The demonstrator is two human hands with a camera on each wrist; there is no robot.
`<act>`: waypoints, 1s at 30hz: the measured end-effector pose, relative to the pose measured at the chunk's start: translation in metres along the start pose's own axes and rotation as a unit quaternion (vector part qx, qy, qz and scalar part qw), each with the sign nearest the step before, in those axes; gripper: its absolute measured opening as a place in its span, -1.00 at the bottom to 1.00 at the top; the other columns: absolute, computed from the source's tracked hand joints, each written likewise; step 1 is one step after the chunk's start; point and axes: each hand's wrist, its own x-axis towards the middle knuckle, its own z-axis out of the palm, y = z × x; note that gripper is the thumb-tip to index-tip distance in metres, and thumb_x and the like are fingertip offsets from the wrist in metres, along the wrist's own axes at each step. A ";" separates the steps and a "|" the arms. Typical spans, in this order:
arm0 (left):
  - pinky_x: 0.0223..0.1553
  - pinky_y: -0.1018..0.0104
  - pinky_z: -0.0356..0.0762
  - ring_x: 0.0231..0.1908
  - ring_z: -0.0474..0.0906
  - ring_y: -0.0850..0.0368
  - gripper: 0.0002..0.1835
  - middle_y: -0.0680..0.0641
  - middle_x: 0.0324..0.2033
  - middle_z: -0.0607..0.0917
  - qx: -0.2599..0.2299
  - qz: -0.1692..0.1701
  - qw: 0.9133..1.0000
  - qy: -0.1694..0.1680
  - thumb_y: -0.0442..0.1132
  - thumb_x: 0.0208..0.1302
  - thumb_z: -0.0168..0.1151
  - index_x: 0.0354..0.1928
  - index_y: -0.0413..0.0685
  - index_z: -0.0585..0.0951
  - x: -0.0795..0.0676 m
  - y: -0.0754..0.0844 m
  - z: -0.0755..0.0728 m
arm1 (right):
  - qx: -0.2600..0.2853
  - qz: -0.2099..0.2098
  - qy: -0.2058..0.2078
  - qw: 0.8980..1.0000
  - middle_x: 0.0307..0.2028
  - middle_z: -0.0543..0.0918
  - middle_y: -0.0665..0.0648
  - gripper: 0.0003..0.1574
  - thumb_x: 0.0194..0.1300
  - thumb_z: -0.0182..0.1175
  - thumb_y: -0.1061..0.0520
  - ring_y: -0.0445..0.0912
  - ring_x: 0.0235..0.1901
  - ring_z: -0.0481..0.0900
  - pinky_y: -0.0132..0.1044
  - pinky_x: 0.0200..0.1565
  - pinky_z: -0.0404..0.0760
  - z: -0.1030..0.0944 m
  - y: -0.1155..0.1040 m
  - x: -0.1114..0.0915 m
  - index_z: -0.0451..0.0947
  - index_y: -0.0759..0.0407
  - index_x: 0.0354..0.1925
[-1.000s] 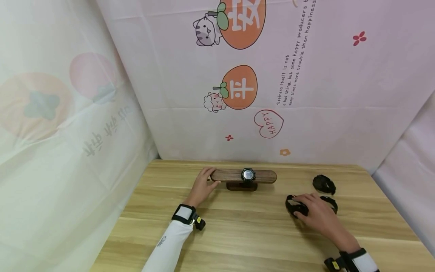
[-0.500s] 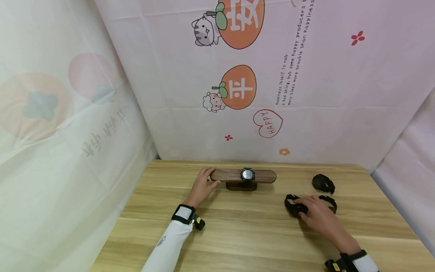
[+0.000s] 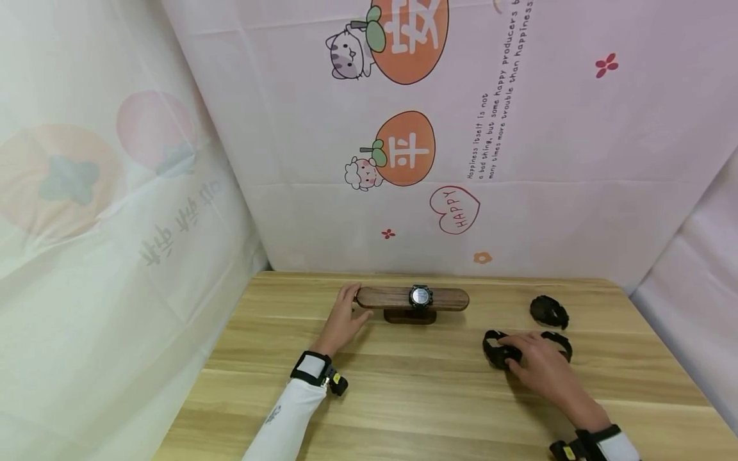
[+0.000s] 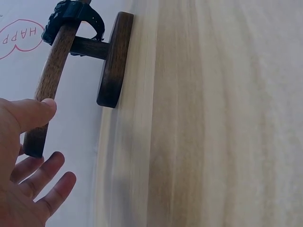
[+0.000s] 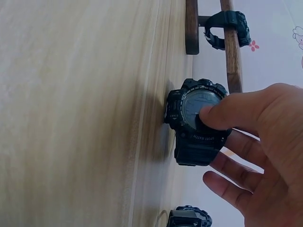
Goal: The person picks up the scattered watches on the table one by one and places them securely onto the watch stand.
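In the head view a dark wooden watch stand (image 3: 386, 297) with a crossbar and a flat base stands near the table's back edge. A black digital sports watch (image 3: 421, 296) is strapped round its bar. My left hand (image 3: 340, 325) is at the bar's left end, thumb and fingers spread loosely on either side of it. My right hand (image 3: 542, 365) pinches a second black sports watch (image 5: 196, 146), its thumb on the watch face and its index finger behind. That watch is beside the table surface; whether it touches is unclear.
Another black watch (image 3: 549, 311) lies at the back right of the table. A further black watch (image 3: 559, 346) is partly hidden behind my right hand. The wood-grain table (image 3: 403, 397) ends at a printed cloth (image 3: 323, 224) behind and a pale cloth at the left.
My left thumb has come slightly away from the bar, and the left hand has shifted a little. My right thumb has moved up onto the watch; the stand stays in place.
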 end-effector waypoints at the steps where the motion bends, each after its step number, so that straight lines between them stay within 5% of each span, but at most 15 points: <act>1: 0.19 0.10 0.43 0.24 0.30 0.02 -0.21 -0.11 0.35 0.23 -0.001 0.000 1.000 0.001 -0.14 0.26 0.32 0.46 -0.03 0.16 0.000 0.000 0.000 | 0.002 0.003 -0.002 1.000 -0.05 0.66 0.24 -0.51 0.01 0.43 0.19 0.13 -0.10 0.52 -0.02 -0.37 0.63 0.000 0.000 0.000 0.63 0.14 -0.03; 11: 0.19 0.05 0.44 0.19 0.36 -0.02 -0.21 -0.17 0.32 0.31 0.000 -0.025 1.000 0.012 -0.12 0.27 0.30 0.46 -0.06 0.15 -0.009 0.000 0.003 | 0.028 0.025 -0.012 0.999 -0.07 0.66 0.20 -0.56 0.04 0.42 0.18 0.11 -0.13 0.55 -0.07 -0.39 0.64 0.003 -0.003 0.001 0.63 0.13 -0.05; 18: -0.04 0.21 0.58 -0.02 0.47 0.11 -0.24 -0.05 0.03 0.52 -0.019 -0.039 0.999 0.023 -0.21 0.26 0.30 0.44 -0.10 0.20 -0.011 -0.001 0.006 | 0.026 0.017 0.009 0.999 -0.06 0.67 0.19 -0.56 0.06 0.42 0.16 0.10 -0.10 0.55 0.02 -0.26 0.65 0.008 -0.005 0.001 0.63 0.12 -0.04; 30: -0.13 0.22 0.61 -0.16 0.56 0.16 -0.48 0.00 -0.16 0.61 -0.058 -0.074 0.995 0.029 -0.25 0.32 0.22 0.27 -0.17 0.35 -0.017 0.002 0.008 | 0.055 -0.018 0.040 0.998 -0.11 0.69 0.17 -0.56 0.04 0.44 0.17 0.08 -0.12 0.59 0.01 -0.22 0.66 0.017 -0.011 0.001 0.64 0.12 -0.04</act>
